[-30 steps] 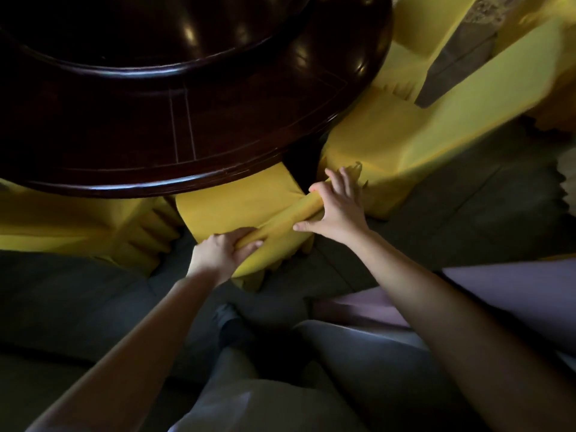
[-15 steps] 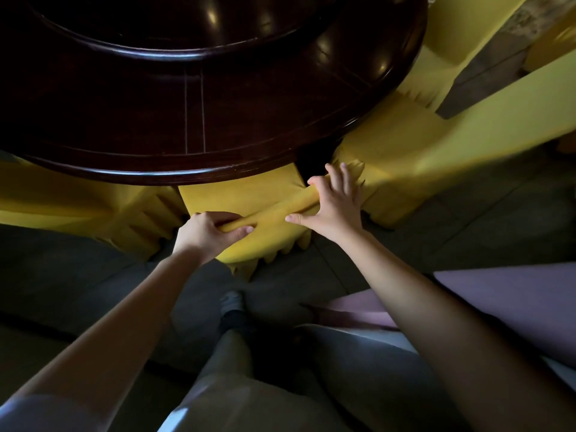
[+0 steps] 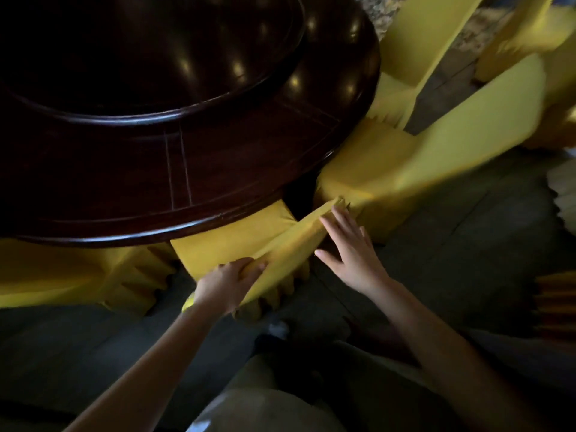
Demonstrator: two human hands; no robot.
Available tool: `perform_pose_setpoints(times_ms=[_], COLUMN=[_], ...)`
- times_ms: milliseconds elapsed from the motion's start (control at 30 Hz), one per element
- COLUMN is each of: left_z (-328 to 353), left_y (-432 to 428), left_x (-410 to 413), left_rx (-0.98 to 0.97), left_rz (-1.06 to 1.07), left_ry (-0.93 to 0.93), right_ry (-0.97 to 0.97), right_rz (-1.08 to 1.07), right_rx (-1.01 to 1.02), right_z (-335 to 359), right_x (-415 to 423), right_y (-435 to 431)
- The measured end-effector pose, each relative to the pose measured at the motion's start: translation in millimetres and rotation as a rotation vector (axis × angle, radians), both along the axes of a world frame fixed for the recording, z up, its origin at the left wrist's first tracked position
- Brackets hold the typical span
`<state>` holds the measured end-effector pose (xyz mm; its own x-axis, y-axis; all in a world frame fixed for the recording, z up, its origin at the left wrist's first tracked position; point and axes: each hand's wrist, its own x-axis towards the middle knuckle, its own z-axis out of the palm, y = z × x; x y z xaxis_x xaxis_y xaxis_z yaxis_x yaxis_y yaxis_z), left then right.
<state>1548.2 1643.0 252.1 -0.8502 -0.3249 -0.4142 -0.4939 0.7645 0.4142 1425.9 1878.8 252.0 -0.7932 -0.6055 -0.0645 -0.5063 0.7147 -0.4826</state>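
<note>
A chair in a yellow fabric cover (image 3: 237,244) stands tucked under the edge of a dark round wooden table (image 3: 174,169). My left hand (image 3: 229,280) grips the top edge of the chair's yellow back near its left end. My right hand (image 3: 349,244) lies with straight, spread fingers against the right part of that yellow back, the fingertips near its upper corner. The pleated skirt of the cover hangs below my hands.
More yellow-covered chairs ring the table: one at the left (image 3: 62,275), one at the right (image 3: 405,163), others at the back right (image 3: 420,42). A raised dark turntable (image 3: 149,57) sits on the table. My legs and a grey floor (image 3: 467,244) lie below.
My right hand has let go of the chair back's top edge and now lies flat and spread against it. The view has shifted left and slightly closer; my left hand keeps its grip.
</note>
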Motion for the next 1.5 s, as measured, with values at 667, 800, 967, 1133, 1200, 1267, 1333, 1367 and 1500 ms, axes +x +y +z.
perform_pose_setpoints(times_ms=[667, 800, 967, 1133, 1200, 1267, 1333, 1367, 1500], left_z=[65.7, 65.9, 65.5, 67.8, 66.4, 66.5, 63.6, 61.5, 60.9], left_y=[175.4, 234.4, 310.5, 388.2, 413.0, 426.6, 451.1, 472.8, 478.9], left_x=[-198.7, -218.7, -249.5, -278.9, -288.6, -297.1, -307.3, -315.3, -325.5], left_rx=[0.139, 0.155, 0.163, 0.139, 0.135, 0.124, 0.113, 0.107, 0.069], left_rz=[-0.910, -1.026, -1.082, -1.096, -1.092, -1.090, -1.075, -1.044, -1.045], left_ry=[0.377, 0.404, 0.417, 0.391, 0.396, 0.394, 0.383, 0.359, 0.355], right_ry=[0.101, 0.089, 0.039, 0.021, 0.004, -0.005, -0.028, -0.038, -0.038], right_rz=[-0.821, -0.942, -1.003, -0.981, -0.958, -0.930, -0.913, -0.893, -0.853], right_rx=[-0.012, -0.008, 0.010, 0.036, 0.042, 0.049, 0.055, 0.042, 0.055], right_z=[64.4, 61.2, 55.8, 58.6, 57.1, 56.8, 53.6, 52.3, 52.6], right_x=[3.2, -3.8, -21.5, -45.2, -53.4, -65.6, -80.9, -92.8, -106.8], right_y=[163.1, 204.1, 268.1, 335.5, 356.5, 369.1, 397.3, 420.7, 430.2])
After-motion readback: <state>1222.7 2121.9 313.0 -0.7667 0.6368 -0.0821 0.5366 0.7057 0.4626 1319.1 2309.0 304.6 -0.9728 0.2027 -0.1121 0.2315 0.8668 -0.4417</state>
